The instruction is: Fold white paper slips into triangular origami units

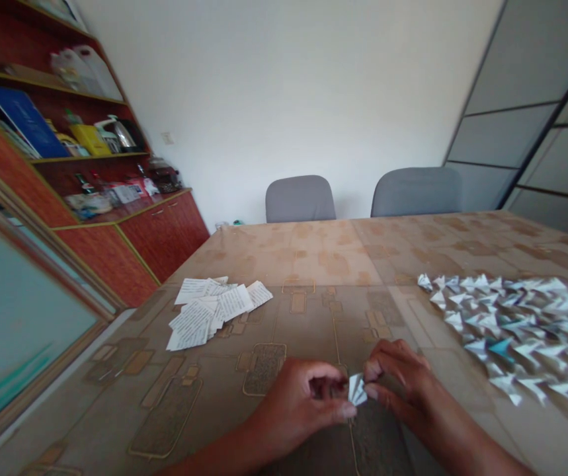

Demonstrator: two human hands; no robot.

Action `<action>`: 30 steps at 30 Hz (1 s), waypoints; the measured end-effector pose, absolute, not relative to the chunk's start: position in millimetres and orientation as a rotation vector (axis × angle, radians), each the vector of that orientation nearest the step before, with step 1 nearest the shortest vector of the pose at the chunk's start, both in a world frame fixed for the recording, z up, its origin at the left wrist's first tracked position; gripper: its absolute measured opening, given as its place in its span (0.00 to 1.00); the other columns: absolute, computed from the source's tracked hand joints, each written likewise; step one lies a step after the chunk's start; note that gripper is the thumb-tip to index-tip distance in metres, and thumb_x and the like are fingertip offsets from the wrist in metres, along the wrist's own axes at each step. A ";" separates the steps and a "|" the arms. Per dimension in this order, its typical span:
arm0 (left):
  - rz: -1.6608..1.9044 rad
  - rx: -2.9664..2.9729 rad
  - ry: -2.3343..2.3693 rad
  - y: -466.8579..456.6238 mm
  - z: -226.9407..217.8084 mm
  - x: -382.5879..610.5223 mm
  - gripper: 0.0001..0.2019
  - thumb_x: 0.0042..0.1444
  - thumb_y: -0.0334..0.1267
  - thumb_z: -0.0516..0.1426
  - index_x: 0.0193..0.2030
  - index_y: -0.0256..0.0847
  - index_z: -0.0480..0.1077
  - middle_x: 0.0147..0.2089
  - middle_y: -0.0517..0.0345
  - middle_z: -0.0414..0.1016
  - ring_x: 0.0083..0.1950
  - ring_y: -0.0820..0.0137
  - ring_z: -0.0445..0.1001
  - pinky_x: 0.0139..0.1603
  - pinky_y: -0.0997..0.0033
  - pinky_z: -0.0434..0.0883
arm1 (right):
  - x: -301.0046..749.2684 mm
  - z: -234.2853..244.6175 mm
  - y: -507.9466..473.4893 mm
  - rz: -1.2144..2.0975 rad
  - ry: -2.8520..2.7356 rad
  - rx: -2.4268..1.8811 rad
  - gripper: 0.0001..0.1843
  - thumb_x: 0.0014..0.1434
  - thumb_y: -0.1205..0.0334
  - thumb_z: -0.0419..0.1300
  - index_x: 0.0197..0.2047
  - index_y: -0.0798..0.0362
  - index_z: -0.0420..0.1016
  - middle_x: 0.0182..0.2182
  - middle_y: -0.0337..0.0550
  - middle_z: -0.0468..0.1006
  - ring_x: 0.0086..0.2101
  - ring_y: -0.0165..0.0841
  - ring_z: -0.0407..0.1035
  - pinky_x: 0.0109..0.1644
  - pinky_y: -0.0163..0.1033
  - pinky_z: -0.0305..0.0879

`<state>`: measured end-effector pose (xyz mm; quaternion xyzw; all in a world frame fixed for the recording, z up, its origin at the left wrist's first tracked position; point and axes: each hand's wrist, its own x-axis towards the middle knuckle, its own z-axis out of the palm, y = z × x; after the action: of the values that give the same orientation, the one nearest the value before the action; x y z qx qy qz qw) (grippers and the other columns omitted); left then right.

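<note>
Between my two hands, just above the table near its front edge, is a small folded piece of printed paper (357,390) with several pleats showing. My left hand (308,393) pinches its left side between thumb and fingers. On the other side, my right hand (399,377) grips the right edge with thumb and bent fingers. To the left lies a loose pile of printed paper slips (197,316), flat and overlapping. Over on the right, many small folded paper pieces (522,324) stand in rough rows, one of them teal.
The table (308,248) has a brown patterned cover. Two grey chairs (301,198) stand at its far side against a white wall. A red-brown cabinet (149,238) with bottles and a kettle is at the left, and grey sliding panels (506,125) are at the right.
</note>
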<state>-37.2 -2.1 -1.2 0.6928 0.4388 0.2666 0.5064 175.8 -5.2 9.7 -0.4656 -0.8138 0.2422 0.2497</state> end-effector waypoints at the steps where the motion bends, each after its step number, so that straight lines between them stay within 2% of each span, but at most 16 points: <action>1: 0.644 1.670 1.053 -2.4 -1.9 -33.5 0.10 0.47 0.39 0.66 0.33 0.35 0.78 0.25 0.63 0.71 0.27 0.75 0.64 0.28 0.78 0.58 | 174.4 9.9 -6.0 0.646 -2.214 -1.280 0.06 0.60 0.67 0.58 0.31 0.51 0.69 0.31 0.42 0.73 0.36 0.40 0.66 0.39 0.43 0.59; 5: 0.707 1.581 1.104 -4.3 -6.2 -24.9 0.06 0.49 0.36 0.62 0.28 0.33 0.77 0.23 0.62 0.70 0.26 0.75 0.64 0.27 0.77 0.57 | 169.0 10.7 -8.4 0.630 -2.174 -1.275 0.06 0.58 0.68 0.59 0.30 0.51 0.69 0.30 0.41 0.73 0.35 0.40 0.67 0.38 0.42 0.59; 9: 0.761 1.433 1.085 -5.4 -2.7 -24.5 0.10 0.52 0.36 0.58 0.23 0.34 0.72 0.21 0.61 0.69 0.26 0.73 0.67 0.28 0.77 0.60 | 170.4 11.0 -8.2 0.716 -2.004 -1.175 0.06 0.62 0.64 0.55 0.32 0.51 0.68 0.30 0.41 0.72 0.35 0.37 0.68 0.38 0.41 0.62; 12: 0.797 1.316 1.007 -7.0 0.3 -24.9 0.12 0.53 0.40 0.59 0.24 0.34 0.71 0.22 0.60 0.70 0.26 0.72 0.69 0.29 0.76 0.63 | 170.7 9.7 -9.3 0.798 -1.933 -1.156 0.05 0.61 0.60 0.56 0.35 0.51 0.69 0.30 0.41 0.72 0.35 0.37 0.69 0.38 0.40 0.64; 15: 0.802 1.255 0.945 -9.6 -1.9 -24.3 0.12 0.53 0.41 0.60 0.27 0.34 0.72 0.25 0.57 0.73 0.27 0.72 0.71 0.30 0.75 0.65 | 167.5 8.2 -11.7 0.853 -1.957 -1.194 0.05 0.58 0.61 0.58 0.32 0.52 0.70 0.29 0.40 0.72 0.33 0.36 0.69 0.37 0.40 0.63; 18: 0.775 1.253 0.938 -12.3 -6.5 -23.3 0.11 0.51 0.42 0.61 0.28 0.33 0.73 0.26 0.55 0.74 0.27 0.71 0.70 0.30 0.74 0.65 | 164.3 8.9 -13.7 0.890 -1.964 -1.221 0.08 0.59 0.61 0.56 0.29 0.52 0.69 0.27 0.41 0.72 0.32 0.36 0.69 0.35 0.40 0.62; 22: 0.794 1.306 1.017 -14.7 -7.9 -21.9 0.09 0.47 0.39 0.63 0.27 0.33 0.73 0.24 0.60 0.71 0.26 0.73 0.67 0.29 0.76 0.61 | 162.2 11.2 -15.3 0.896 -1.969 -1.238 0.09 0.59 0.61 0.56 0.28 0.53 0.69 0.27 0.41 0.72 0.31 0.35 0.69 0.35 0.39 0.62; 26: 0.766 1.374 1.108 -15.0 -2.8 -21.8 0.07 0.47 0.35 0.60 0.22 0.34 0.72 0.21 0.61 0.68 0.26 0.73 0.65 0.28 0.75 0.59 | 161.1 10.0 -15.8 0.896 -1.982 -1.249 0.15 0.63 0.55 0.53 0.28 0.53 0.68 0.27 0.41 0.71 0.31 0.35 0.68 0.34 0.38 0.61; 30: 0.741 1.420 1.110 -14.4 -1.8 -23.9 0.07 0.46 0.34 0.58 0.22 0.34 0.72 0.20 0.62 0.66 0.26 0.72 0.64 0.28 0.75 0.58 | 163.6 5.3 -14.8 0.915 -2.010 -1.236 0.20 0.65 0.51 0.51 0.26 0.53 0.68 0.25 0.40 0.71 0.29 0.34 0.68 0.32 0.37 0.61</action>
<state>-23.9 -14.4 -1.8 0.6030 0.4712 0.3145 0.5616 163.6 -14.8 5.3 -0.4659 -0.7574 0.3448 0.3007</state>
